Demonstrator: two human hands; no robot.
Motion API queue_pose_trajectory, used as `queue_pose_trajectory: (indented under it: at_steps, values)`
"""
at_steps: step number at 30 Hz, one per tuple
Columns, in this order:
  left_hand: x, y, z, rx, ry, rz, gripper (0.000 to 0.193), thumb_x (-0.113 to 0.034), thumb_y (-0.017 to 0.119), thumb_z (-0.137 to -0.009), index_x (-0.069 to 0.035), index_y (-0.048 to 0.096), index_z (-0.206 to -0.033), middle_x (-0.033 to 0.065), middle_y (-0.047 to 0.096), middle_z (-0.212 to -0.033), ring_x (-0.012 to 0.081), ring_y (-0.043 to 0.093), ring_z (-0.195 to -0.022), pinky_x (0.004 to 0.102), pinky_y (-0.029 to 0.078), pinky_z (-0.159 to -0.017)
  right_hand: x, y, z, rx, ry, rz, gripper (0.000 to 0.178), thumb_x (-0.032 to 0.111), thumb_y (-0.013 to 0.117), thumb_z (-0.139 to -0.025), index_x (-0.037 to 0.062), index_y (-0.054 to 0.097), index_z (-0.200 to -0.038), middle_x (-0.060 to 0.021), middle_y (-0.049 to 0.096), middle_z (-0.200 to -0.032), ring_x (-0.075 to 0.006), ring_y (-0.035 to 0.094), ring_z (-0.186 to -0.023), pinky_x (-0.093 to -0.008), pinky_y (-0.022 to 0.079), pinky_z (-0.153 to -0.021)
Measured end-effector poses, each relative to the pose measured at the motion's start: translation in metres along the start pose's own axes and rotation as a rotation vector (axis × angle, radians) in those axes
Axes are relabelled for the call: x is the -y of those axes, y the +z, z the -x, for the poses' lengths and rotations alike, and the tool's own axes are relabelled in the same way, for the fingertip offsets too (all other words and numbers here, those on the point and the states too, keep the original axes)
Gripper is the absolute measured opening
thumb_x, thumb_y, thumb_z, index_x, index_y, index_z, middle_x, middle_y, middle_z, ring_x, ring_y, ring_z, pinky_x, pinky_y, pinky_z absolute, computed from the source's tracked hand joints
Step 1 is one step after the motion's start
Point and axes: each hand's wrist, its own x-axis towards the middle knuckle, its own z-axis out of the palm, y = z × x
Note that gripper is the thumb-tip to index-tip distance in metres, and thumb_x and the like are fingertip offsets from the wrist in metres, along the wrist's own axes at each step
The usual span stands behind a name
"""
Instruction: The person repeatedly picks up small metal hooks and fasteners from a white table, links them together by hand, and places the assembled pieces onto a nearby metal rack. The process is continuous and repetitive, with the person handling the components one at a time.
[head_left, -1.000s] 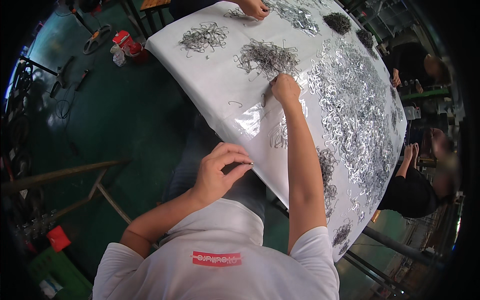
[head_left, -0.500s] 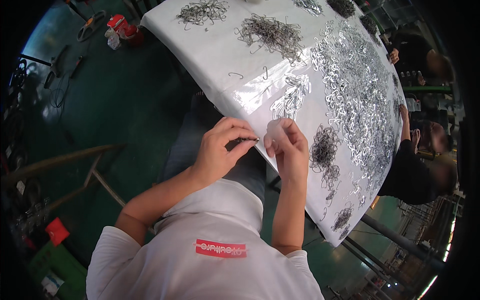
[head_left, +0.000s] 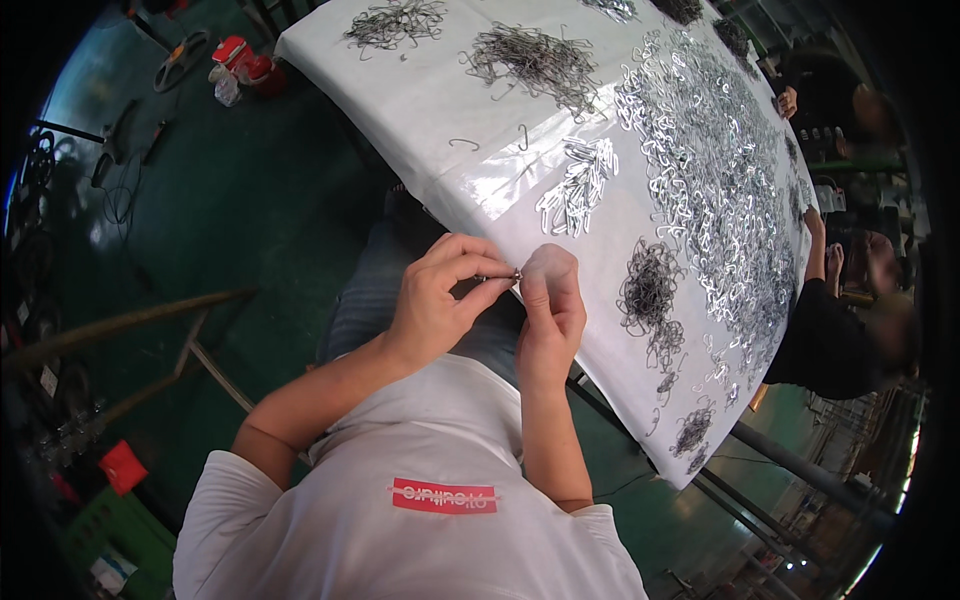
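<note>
My left hand (head_left: pixel 440 300) pinches a small metal piece (head_left: pixel 516 277) between thumb and fingertips, just off the near edge of the white-covered table (head_left: pixel 430 90). Its tip pokes out past the fingers; the rest is hidden, so its full shape does not show. Pressed together against that tip are the thumb and fingers of my right hand (head_left: pixel 550 310). Just beyond both hands lies a small heap of bright, elongated silver clips (head_left: pixel 580 188). A pile of dark wire hooks (head_left: pixel 648 288) rests to the right of my right hand.
Bright metal hooks (head_left: pixel 725 190) spread widely over the table's right side. Farther back sits a heap of dark hooks (head_left: pixel 530 62), with two loose ones nearer me. People work along the far right edge, one in a dark sleeve (head_left: pixel 815 345). A red container (head_left: pixel 262 72) stands on the floor at left.
My right hand has come left to meet the metal piece, and its fingers have closed together. My left hand keeps its pinch almost in place. The view has shifted slightly.
</note>
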Motion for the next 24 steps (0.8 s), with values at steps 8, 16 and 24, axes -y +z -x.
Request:
queue_pose_trajectory:
  at_steps: [8,16,24]
  values:
    - [0.063,0.026,-0.073,-0.018,0.203,-0.267,0.009,-0.011,0.071,-0.08,-0.004,0.07,-0.085,0.0071,0.064,-0.095,0.025,0.057,-0.093,0.0364,0.046,-0.08,-0.007,-0.006,0.003,-0.007,-0.168,0.049,0.006,0.002,0.058,-0.091,0.003,0.056,-0.096,-0.0068,0.043,-0.107,-0.0112,0.045,-0.09,-0.0223,0.041,-0.073]
    - [0.082,0.083,-0.124,0.258,0.11,-0.692,0.013,-0.018,0.071,-0.077,-0.008,0.069,-0.083,0.0055,0.059,-0.101,0.0253,0.052,-0.1,0.0405,0.041,-0.083,-0.012,-0.01,0.012,-0.049,-0.15,0.162,0.005,0.003,0.059,-0.089,0.0037,0.057,-0.093,-0.0071,0.048,-0.104,-0.0104,0.045,-0.079,-0.0217,0.039,-0.069]
    - [0.08,0.06,-0.114,0.185,0.028,-0.456,0.009,-0.011,0.066,-0.082,-0.005,0.065,-0.087,0.0069,0.065,-0.089,0.0235,0.06,-0.088,0.0344,0.046,-0.077,-0.019,-0.012,0.012,-0.074,-0.151,0.156,0.006,0.005,0.06,-0.089,0.0037,0.057,-0.094,-0.0067,0.049,-0.103,-0.011,0.044,-0.077,-0.0225,0.038,-0.068]
